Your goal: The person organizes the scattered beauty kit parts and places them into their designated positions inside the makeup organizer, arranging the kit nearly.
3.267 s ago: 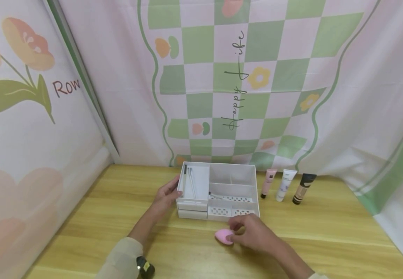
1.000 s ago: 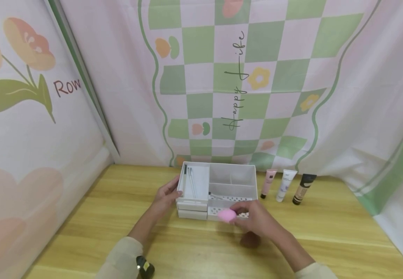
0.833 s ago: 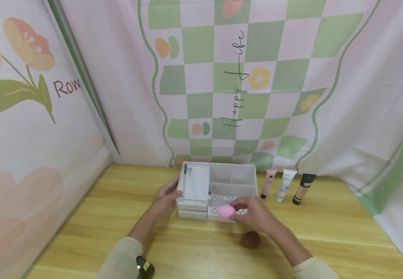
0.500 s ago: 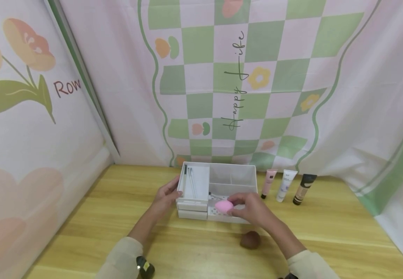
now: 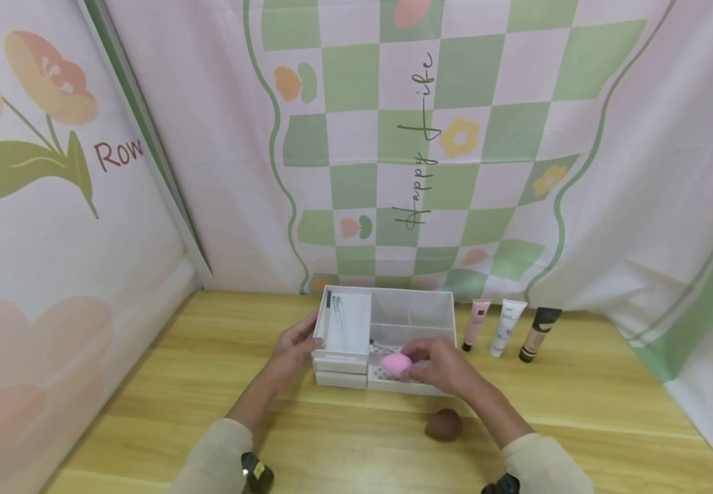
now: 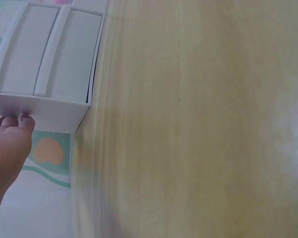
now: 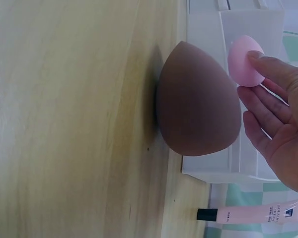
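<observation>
A pink makeup sponge (image 5: 396, 365) is pinched between thumb and fingers of my right hand (image 5: 445, 370). It hangs over the front right compartments of a white desktop organizer (image 5: 340, 379), and the hand hides part of them. In the right wrist view, the thumb presses the pink sponge (image 7: 242, 62) from one side. My left hand (image 5: 291, 348) holds the organizer's left side, thumb at the rim. In the left wrist view, its fingertips (image 6: 26, 119) touch the outer side wall. A brown makeup sponge (image 5: 444, 425) lies on the table in front, below the right hand.
Three tubes stand right of the organizer: pink (image 5: 476, 326), white (image 5: 507, 329) and black-and-beige (image 5: 539, 335). Slim brushes (image 5: 339, 322) lie in its left top tray, above two drawers. A patterned curtain (image 5: 405, 171) hangs behind the wooden table (image 5: 171, 384).
My right hand has lifted the pink sponge off the table and carried it up and forward over the organizer's front compartments, uncovering the brown sponge. The left hand has stayed in place.
</observation>
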`<state>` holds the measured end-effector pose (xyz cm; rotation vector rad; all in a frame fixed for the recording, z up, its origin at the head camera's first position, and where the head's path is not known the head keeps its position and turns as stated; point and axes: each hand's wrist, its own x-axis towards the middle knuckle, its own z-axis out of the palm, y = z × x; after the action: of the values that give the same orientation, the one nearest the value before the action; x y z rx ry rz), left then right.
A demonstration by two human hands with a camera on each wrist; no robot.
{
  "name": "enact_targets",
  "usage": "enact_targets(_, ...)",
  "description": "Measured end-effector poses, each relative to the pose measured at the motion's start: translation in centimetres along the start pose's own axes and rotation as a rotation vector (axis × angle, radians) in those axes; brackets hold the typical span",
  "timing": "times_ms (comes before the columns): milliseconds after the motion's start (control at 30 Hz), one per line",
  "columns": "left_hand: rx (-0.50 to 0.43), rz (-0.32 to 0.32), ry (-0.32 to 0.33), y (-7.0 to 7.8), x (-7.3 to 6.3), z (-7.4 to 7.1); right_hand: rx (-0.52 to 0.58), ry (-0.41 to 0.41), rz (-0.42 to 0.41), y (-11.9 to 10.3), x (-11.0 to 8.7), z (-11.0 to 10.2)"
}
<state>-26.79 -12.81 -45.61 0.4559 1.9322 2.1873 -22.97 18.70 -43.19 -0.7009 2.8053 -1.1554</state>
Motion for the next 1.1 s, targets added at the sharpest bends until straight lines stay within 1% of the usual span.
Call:
enact_targets(133, 0.002, -0.009, 0.017, 0.0, -0.1, 0.0, 0.015, -0.010, 0.004, 0.1, 0.3, 0.3)
enact_targets(333, 0.008, -0.003, 0.006, -0.2, 0.0, -0.1, 0.012, -0.025, -0.027, -0.1, 0.7, 0.8)
enact_targets(400, 0.013, -0.008, 0.007, -0.2, 0.0, -0.1, 0.003, -0.029, -0.019, -0.2, 0.8, 1.0)
enact_targets(767, 0.020, 0.005, 0.002, -0.2, 0.1, -0.1, -0.034, -0.035, 0.023, -0.4, 1.0, 1.4)
enact_targets(1100, 0.021, -0.003, 0.004, -0.2, 0.1, -0.1, -0.055, -0.040, 0.080, -0.7, 0.8, 1.8)
